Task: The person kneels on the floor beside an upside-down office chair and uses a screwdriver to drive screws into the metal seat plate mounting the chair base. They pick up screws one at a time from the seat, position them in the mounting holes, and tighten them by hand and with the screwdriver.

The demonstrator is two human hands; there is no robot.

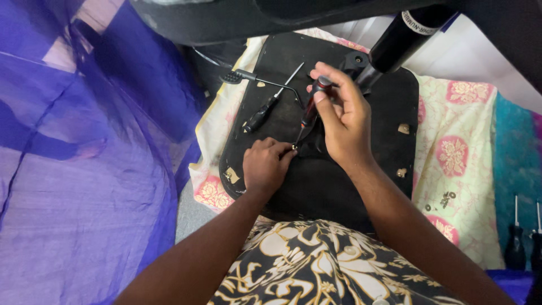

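The right hand (344,121) curls its fingers tightly around the handle of a red-and-black screwdriver (310,110), thumb pressed near the top, tip angled down to a small screw (294,147) on the black chair-seat underside (316,181). The left hand (265,165) pinches that screw at the tip, fingertips pressed together. Keeping the shaft in line with the screw should stop slipping. A second screwdriver (271,102) and a lever handle (259,79) lie beyond; loose screws (446,197) rest on the floral cloth (457,152).
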